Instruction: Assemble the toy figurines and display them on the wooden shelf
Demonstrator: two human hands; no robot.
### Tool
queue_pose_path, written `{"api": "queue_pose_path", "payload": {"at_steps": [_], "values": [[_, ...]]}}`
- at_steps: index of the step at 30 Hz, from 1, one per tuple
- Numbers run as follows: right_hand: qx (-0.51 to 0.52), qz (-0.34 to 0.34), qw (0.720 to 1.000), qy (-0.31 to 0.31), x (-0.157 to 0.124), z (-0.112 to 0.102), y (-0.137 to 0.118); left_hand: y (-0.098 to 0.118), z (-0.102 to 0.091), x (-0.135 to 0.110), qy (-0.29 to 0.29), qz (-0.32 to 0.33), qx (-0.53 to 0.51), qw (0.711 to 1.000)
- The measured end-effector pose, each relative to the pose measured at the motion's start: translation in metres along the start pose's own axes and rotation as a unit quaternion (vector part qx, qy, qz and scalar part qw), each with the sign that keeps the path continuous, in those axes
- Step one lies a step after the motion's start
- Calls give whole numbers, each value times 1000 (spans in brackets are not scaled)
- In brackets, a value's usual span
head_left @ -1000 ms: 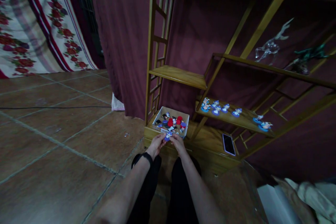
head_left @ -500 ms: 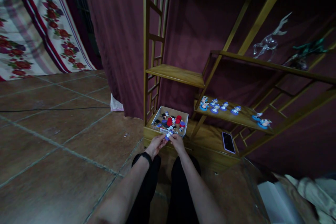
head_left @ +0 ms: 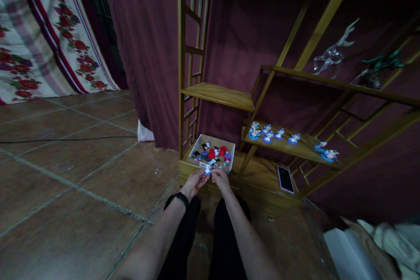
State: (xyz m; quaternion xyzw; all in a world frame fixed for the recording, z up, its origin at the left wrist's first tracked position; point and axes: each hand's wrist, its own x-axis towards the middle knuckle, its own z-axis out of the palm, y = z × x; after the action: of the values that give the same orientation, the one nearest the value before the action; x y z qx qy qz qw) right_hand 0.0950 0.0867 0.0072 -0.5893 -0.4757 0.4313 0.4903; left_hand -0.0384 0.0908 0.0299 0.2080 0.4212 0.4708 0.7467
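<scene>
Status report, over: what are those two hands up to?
Left-hand grip: holding white-and-purple figurine upright. Right-hand grip: beside it, contact unclear. Open box close ahead.

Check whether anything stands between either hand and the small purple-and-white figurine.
Nothing visible does. The left hand holds the figurine; the right hand is close beside it, contact too small to tell. The open box lies beyond, not between.
</scene>
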Motion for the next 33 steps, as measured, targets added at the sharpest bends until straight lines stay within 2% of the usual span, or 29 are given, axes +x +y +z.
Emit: {"api": "queue_pose_path", "payload": {"at_steps": [6, 13, 19, 23, 27, 29, 33], "values": [[-32, -28, 999, 1, 1, -1, -3, 0, 3, -5, 1, 25, 27, 999], [60, -65, 996, 0, -5, 1, -16, -1, 6, -10, -23, 38, 58, 997], [43, -81, 996, -8, -7, 1, -18, -2, 11, -11, -7, 60, 76, 995], [38, -110, 993, 24, -3, 0, -15, -1, 10, -7, 1, 39, 95, 995], [67, -120, 990, 11, -3, 0, -17, 3, 10, -7, -40, 22, 117, 992], [80, -121, 989, 6, -6, -1, -20, 6, 11, -10, -36, 16, 129, 991], [88, -124, 988, 28, -15, -19, -35, 9, 16, -18, -38, -20, 140, 989]]}}
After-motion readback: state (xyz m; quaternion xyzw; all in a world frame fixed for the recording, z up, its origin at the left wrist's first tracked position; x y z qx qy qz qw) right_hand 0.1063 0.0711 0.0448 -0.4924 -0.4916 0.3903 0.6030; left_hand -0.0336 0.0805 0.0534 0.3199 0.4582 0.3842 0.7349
